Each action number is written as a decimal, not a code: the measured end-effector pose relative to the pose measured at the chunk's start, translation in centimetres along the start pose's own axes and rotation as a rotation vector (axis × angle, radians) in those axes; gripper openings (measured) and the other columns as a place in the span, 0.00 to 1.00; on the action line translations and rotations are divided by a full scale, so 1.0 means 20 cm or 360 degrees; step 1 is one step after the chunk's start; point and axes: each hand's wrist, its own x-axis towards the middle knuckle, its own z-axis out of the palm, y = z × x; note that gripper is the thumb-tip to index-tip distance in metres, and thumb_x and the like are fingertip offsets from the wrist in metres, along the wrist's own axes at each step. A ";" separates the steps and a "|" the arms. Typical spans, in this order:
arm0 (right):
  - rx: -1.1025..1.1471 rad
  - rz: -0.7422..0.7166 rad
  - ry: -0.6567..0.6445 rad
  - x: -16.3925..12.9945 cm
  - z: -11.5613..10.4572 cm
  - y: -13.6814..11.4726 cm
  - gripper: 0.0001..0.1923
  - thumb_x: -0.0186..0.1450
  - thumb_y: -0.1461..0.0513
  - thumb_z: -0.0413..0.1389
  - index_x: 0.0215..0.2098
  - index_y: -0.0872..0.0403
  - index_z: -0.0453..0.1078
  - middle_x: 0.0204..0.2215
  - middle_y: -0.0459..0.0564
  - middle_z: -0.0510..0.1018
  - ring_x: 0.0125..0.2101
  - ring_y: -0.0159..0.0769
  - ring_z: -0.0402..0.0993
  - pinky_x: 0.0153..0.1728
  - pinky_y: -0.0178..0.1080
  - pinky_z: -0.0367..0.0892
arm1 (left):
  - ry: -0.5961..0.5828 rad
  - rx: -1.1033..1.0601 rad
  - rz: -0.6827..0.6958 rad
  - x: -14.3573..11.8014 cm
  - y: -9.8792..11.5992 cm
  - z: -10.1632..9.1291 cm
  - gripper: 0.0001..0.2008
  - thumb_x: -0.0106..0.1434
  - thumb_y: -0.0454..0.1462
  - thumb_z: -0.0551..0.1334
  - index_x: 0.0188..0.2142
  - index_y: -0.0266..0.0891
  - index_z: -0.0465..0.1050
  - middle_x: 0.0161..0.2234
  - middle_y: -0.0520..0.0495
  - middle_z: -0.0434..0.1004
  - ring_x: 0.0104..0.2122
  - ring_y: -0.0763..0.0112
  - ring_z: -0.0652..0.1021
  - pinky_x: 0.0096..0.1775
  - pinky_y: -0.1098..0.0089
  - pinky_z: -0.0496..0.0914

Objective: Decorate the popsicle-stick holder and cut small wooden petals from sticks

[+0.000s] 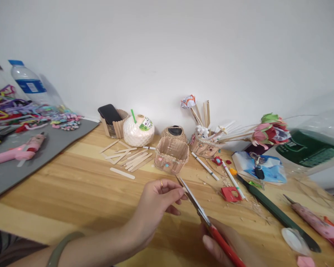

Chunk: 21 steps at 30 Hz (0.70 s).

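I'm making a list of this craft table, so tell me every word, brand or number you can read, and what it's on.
Nothing reads clearly enough to quote.
Bottle, blue label: print too blurred.
Coconut, label: writing too small.
Green label at far right: white print too blurred.

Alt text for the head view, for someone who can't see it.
A person's right hand holds red-handled scissors, blades slightly parted beside the left hand, over a wooden table. Beyond stands a small decorated box, with loose wooden sticks lying to its left and a coconut with a green straw farther back.
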 end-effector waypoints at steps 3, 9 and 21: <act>0.0044 -0.0012 0.0003 0.01 -0.01 0.01 0.35 0.54 0.31 0.36 0.24 0.51 0.62 0.20 0.47 0.70 0.23 0.36 0.66 0.23 0.35 0.61 | 0.0013 -0.0002 0.0005 -0.01 0.00 0.01 0.07 0.46 0.37 0.69 0.23 0.34 0.76 0.23 0.48 0.76 0.26 0.73 0.73 0.23 0.77 0.68; 0.0053 -0.0041 0.0016 0.00 0.00 0.03 0.36 0.53 0.30 0.36 0.24 0.52 0.61 0.20 0.47 0.69 0.23 0.36 0.65 0.22 0.36 0.60 | -0.0011 0.0003 0.0007 0.00 0.00 0.01 0.06 0.47 0.37 0.68 0.23 0.35 0.76 0.22 0.50 0.76 0.25 0.73 0.73 0.24 0.77 0.67; 0.0089 0.0045 -0.0065 0.00 -0.01 0.02 0.38 0.51 0.29 0.34 0.24 0.52 0.60 0.20 0.45 0.65 0.22 0.35 0.62 0.22 0.35 0.58 | -0.0033 0.0012 0.0009 0.00 0.01 0.01 0.07 0.47 0.37 0.69 0.22 0.35 0.76 0.21 0.50 0.75 0.24 0.74 0.73 0.24 0.76 0.67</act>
